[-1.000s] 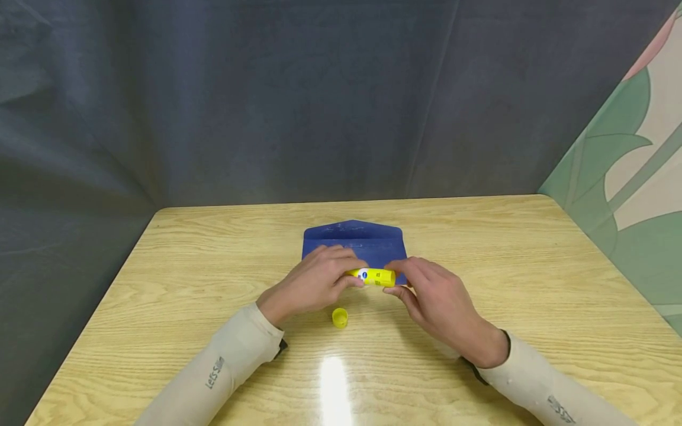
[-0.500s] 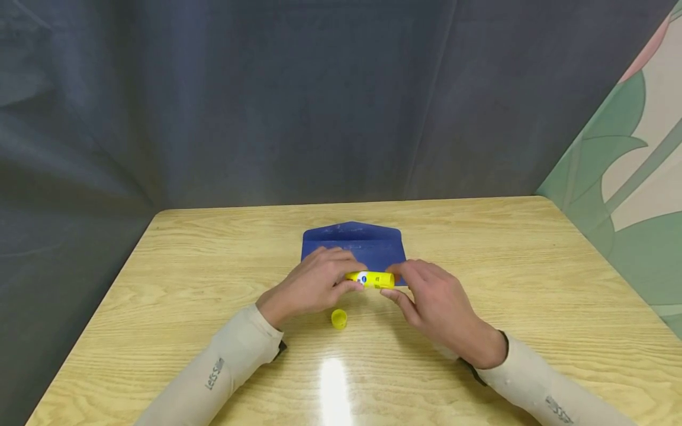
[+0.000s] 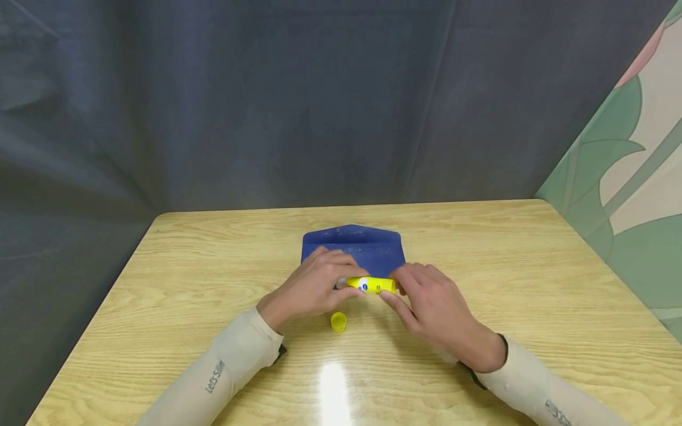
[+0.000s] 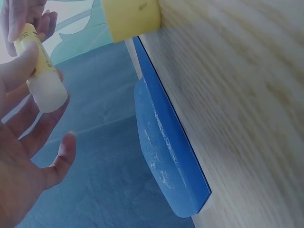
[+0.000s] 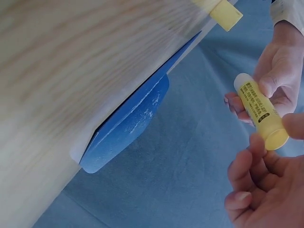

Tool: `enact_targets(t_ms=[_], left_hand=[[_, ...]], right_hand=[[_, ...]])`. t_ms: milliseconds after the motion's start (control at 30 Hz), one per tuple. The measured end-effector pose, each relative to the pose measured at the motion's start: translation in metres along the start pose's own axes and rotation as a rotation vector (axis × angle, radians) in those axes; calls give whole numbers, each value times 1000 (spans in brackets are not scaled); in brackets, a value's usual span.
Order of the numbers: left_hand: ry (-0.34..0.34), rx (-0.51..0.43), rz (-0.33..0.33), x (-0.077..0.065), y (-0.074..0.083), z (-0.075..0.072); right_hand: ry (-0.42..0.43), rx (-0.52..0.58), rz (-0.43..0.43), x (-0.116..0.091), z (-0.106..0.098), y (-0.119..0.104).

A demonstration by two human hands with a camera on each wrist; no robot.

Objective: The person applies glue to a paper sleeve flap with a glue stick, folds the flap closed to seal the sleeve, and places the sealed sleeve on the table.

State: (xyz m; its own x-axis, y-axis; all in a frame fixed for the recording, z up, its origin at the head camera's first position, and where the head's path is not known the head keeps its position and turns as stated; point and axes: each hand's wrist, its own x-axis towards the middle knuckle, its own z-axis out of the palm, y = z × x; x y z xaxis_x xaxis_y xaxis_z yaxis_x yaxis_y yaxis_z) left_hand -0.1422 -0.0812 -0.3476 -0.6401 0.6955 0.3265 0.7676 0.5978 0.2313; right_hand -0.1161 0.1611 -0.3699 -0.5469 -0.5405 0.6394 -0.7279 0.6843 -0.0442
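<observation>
A yellow glue stick [image 3: 375, 285] lies sideways between the two hands, above the near edge of a blue envelope [image 3: 370, 257]. The left hand [image 3: 311, 284] grips its barrel between thumb and fingers. At the far end, the right hand [image 3: 434, 305] pinches the glue stick's yellow base with thumb and curled fingers. In the left wrist view, the white uncapped end of the glue stick [image 4: 47, 95] points away from the right hand. Whitish glue smears mark the envelope [image 5: 137, 121], whose pointed flap is unfolded toward the back.
The yellow cap [image 3: 338, 322] rests on the wooden table [image 3: 213, 254], on the near side of the hands. A dark curtain [image 3: 298, 106] hangs behind the table. At the right stands a wall with a leaf pattern [image 3: 639, 195].
Both hands have come slightly nearer the person with the glue stick. Its white end now shows past the left fingers in the head view. The envelope and cap stay in place.
</observation>
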Motion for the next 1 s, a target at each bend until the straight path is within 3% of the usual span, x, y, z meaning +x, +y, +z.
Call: enact_targets(t_ms=[167,300,467,1000], left_hand=[[29,30,41,0,0,-1],[59,44,68,0,1,-1],[75,61,82,0,2,0],[84,73,105,1,3,3]], right_hand=[[-34,14,-3,0,0,1],[-9,16,-18,1,2,1],[17,15,-22,2,2,0],[-42,8,42,0,2,1]])
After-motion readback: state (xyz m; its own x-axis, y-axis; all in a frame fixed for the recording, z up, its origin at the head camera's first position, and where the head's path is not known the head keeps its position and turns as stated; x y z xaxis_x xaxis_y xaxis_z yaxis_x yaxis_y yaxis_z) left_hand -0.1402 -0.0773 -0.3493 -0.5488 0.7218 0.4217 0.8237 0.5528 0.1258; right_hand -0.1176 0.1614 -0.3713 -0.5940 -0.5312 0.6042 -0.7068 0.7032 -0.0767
